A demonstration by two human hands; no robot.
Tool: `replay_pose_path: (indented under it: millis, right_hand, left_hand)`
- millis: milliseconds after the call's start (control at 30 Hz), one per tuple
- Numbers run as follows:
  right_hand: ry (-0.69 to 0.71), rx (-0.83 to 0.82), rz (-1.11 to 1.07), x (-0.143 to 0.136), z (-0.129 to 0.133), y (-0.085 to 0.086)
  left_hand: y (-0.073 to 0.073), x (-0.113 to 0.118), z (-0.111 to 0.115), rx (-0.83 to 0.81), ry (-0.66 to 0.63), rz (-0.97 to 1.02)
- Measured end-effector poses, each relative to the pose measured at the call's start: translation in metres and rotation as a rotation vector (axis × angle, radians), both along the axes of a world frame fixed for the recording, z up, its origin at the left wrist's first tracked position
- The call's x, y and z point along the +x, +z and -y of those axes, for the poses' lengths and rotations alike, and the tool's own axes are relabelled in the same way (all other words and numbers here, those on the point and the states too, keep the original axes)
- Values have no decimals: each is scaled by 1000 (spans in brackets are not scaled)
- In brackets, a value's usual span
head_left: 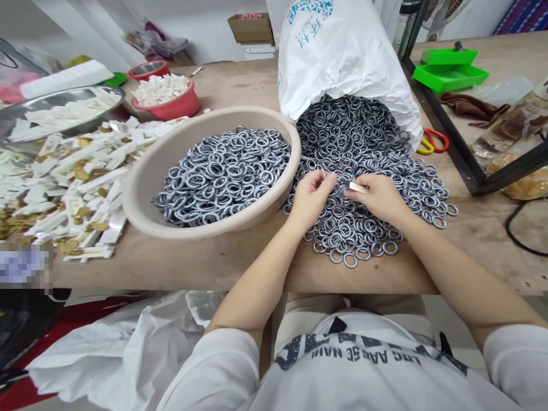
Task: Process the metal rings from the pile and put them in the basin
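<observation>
White shirt [342, 371], hands [311, 198] [381, 197] pinching grey ring [324, 172] and pale stick [358, 188], stick sideways, pointing left

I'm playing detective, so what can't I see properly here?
Head view:
- Top of white bag: cut off by upper edge.
- Bottom of basin: hidden under grey rings.
- Small grey piece in left hand: too small to identify.
- White stick: partly covered by right hand.

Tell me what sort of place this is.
Probably a small workshop for sorting or assembling small parts: a basin of gray rings, a white sack spilling more, and heaped white pieces.
</observation>
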State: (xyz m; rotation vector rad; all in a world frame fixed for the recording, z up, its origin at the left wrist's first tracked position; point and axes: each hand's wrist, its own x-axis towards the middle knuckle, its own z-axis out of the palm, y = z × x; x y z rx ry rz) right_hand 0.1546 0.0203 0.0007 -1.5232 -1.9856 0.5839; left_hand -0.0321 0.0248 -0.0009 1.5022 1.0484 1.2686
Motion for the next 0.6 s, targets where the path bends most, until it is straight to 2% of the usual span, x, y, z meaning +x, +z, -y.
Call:
replay_pose_path:
  millis: [100,200,333,433,600]
  right_hand:
    - [84,-169,-412,8,4,7]
    - [147,-278,-600,10,10,11]
    - [144,-298,-664,12,12,11]
    - [150,-312,-681,13,11,12]
    - [230,-339,-646,8,14,15]
  left_hand:
    - [-6,6,4,-35,-95,-98]
    - [-5,9,10,-89,-123,-88]
    - [3,8,14,-227,-179,-9]
    - [9,10,16,-354,-236,130]
    - [9,19,22,-481,-341,285]
